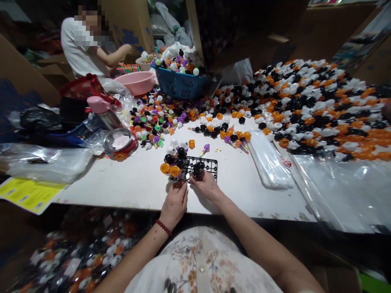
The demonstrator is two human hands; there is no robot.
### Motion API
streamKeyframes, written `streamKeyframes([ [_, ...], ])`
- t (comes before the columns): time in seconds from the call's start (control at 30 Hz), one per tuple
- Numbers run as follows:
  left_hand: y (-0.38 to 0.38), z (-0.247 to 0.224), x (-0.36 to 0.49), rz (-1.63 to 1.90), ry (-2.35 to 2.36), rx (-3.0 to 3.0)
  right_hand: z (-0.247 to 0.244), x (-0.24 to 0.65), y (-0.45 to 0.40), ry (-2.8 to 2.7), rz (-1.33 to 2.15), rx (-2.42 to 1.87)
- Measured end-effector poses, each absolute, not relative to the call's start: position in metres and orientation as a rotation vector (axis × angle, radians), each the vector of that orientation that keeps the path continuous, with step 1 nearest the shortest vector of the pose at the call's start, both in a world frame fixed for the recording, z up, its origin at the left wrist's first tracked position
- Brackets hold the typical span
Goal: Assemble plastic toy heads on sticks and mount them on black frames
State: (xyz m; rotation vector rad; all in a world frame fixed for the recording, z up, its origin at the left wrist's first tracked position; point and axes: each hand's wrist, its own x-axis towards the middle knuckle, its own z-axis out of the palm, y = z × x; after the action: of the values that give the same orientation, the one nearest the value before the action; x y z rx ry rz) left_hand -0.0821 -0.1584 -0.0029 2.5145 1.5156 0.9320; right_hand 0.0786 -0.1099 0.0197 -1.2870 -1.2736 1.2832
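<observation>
A black grid rack [210,163] lies on the white table near its front edge. Several orange, black and white figure-topped pieces stand in its left part, among them an orange pumpkin top [175,171]. My right hand [207,185] is closed on a black-topped piece [198,167] over the middle of the rack. At the rack's front edge, my left hand [175,203] has its fingers pressed together; what they hold, if anything, is hidden. A purple-topped piece [206,148] lies just behind the rack, beside tiny yellow bits.
A large heap of orange, black and white toppers [317,101] covers the right. Behind are a blue basket [180,83] and a pink basin [137,82]. Clear plastic bags [270,165] lie at the right, a steel flask [106,116] at the left. Another person [82,49] works at the back left.
</observation>
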Motion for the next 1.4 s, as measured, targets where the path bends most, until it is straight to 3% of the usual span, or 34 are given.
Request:
streamKeyframes([
  [0.17,-0.159,-0.003,-0.085,0.936,1.496,2.521,0.029,0.077,-0.109,-1.664,0.963,-1.462],
  [0.43,-0.159,-0.007,-0.088,0.954,1.479,2.558,0.020,0.076,-0.106,-2.027,0.765,-1.280],
  [0.7,-0.158,-0.011,-0.086,0.938,1.511,2.581,0.040,0.086,-0.088,-2.093,0.881,-1.335],
  [0.93,-0.157,-0.008,-0.079,0.981,1.672,2.628,0.064,0.112,-0.013,-2.007,0.348,-1.916],
  [1.13,-0.158,-0.008,-0.077,0.971,1.762,2.690,0.049,0.103,0.023,-1.918,0.395,-2.033],
  [1.4,-0.162,-0.010,-0.079,1.111,1.738,2.620,0.049,0.070,0.047,-1.903,0.583,-1.871],
])
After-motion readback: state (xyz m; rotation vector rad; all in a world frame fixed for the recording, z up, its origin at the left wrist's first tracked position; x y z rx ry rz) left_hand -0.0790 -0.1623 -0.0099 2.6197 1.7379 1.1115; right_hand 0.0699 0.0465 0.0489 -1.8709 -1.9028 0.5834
